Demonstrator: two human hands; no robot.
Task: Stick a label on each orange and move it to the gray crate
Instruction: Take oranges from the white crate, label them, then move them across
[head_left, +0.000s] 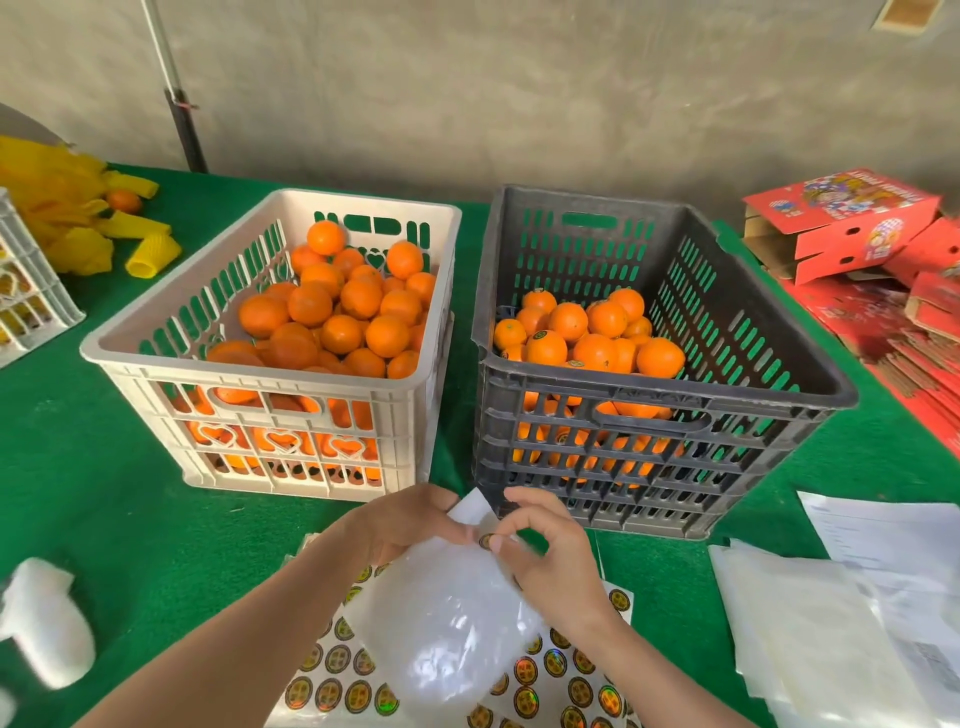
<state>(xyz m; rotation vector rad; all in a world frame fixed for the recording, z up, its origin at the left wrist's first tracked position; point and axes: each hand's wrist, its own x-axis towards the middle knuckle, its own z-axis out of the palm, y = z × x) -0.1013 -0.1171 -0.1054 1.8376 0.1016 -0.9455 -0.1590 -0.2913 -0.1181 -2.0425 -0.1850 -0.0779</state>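
Single view only, head-mounted, wide-angle, aimed forward and down over a green table (104, 519). The gray crate (660, 415) serves as landmark, sitting right of frame centre at middle distance. A white crate (270, 395) stands just left of it. Both hands enter from the bottom edge, nearer the lens than the gray crate. A wall fills the frame beyond it. Edge lines bow outward. No second view exists to share coverage.

Matt green felt-like cloth (130, 519), slotted plastic gray crate (727, 431), glossy, perhaps holographic, labels (343, 693).
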